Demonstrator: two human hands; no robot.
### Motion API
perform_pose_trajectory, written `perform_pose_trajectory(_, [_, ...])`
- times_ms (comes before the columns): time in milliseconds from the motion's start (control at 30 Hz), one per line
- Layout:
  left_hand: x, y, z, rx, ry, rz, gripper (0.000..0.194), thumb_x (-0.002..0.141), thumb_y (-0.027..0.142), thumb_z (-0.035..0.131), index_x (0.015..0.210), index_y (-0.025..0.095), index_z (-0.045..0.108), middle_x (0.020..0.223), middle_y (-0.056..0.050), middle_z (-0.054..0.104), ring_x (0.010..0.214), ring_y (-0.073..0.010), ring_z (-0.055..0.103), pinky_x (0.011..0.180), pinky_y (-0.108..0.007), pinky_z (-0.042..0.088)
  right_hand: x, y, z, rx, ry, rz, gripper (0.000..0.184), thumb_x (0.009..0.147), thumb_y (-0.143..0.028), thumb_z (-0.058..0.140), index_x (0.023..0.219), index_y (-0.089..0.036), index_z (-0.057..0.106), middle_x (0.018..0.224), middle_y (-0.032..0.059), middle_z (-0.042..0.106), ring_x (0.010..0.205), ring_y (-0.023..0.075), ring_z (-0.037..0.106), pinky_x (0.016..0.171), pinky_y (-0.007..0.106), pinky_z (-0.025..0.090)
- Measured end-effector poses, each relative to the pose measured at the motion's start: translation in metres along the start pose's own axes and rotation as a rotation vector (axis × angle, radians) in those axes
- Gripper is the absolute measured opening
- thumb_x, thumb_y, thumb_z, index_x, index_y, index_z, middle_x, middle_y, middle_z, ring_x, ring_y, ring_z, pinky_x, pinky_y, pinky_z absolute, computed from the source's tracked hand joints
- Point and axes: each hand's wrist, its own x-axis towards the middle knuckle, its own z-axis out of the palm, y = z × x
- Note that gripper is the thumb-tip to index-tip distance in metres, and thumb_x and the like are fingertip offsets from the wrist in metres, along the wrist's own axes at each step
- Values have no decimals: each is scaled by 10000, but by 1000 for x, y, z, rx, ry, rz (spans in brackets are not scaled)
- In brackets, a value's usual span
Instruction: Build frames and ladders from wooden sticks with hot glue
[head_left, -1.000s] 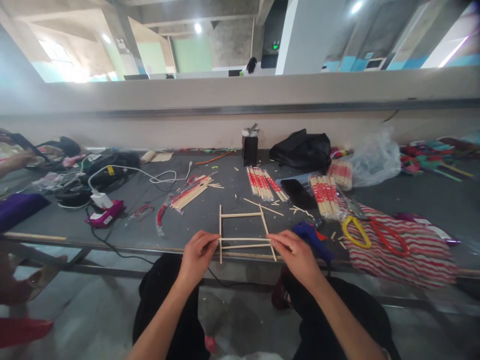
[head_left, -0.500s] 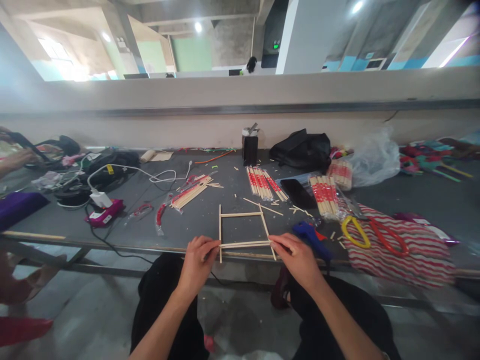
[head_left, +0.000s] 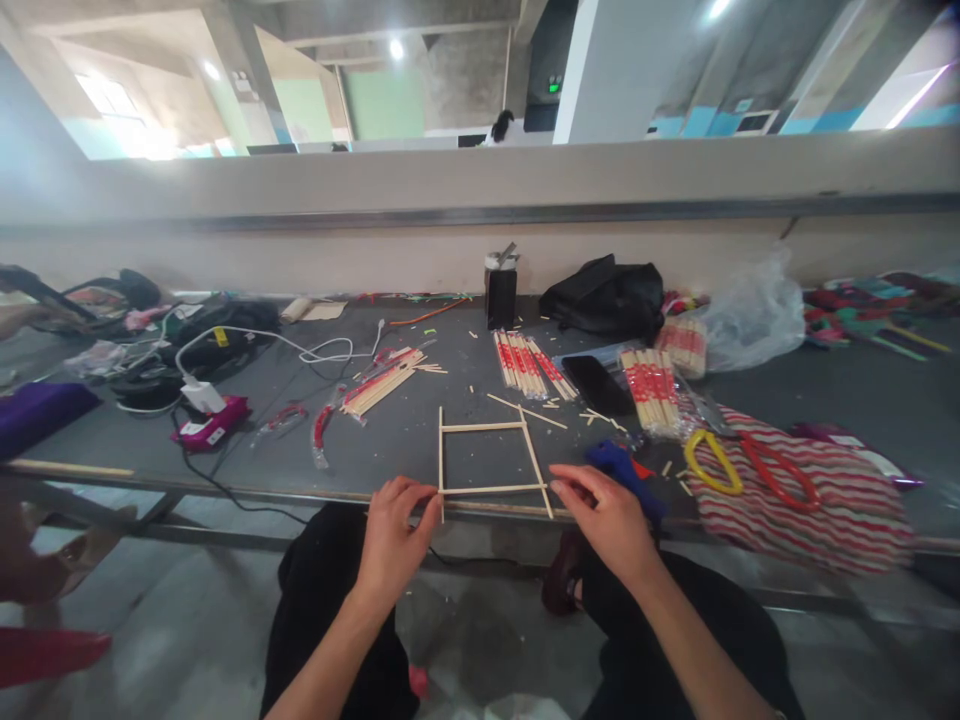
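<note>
Sticks [head_left: 491,490], thin, straight and wooden, outline a four-sided frame [head_left: 441,450].

I count two bare hands of my own, one left hand [head_left: 394,525] and one right hand [head_left: 609,515], and one four-sided frame of thin pale wooden sticks [head_left: 491,490]. There are two plastic loop handles, one yellow loop [head_left: 688,457] and one red loop [head_left: 781,459], one flat black smartphone [head_left: 598,386] and one blue plastic tool [head_left: 616,466]. I also see one black upright container [head_left: 500,302], one crumpled clear plastic bag [head_left: 757,318], one magenta power block [head_left: 216,425] and one white charger plug [head_left: 202,396].
</note>
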Motion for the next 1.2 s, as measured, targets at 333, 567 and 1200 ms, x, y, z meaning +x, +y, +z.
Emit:
perform_pose_trajectory(333, [8,10,-2,105,-24,-105,272,861,382,528,736,206,694,738,-15,617,744,-154,571,689,-274,374,-2,-1,0,-48,-23,-14,190,849,-323,536,860,-214,690,821,25,671,730,156,615,660,258,473])
perform_pose_trajectory(567, [10,12,-2,117,-41,-111,253,849,372,548,719,213,695,714,-3,615,727,-149,569,703,-280,358,-2,-1,0,-92,-44,26,176,841,-339,553,819,-226,686,793,9,665,733,155,603,686,265,449])
perform_pose_trajectory(1200, [16,11,-4,108,-85,-142,270,844,369,549,682,207,693,679,1,606,670,-140,563,669,-268,353,2,-4,6,-217,-48,69,245,852,-368,483,784,-239,679,776,15,680,745,170,615,664,266,424])
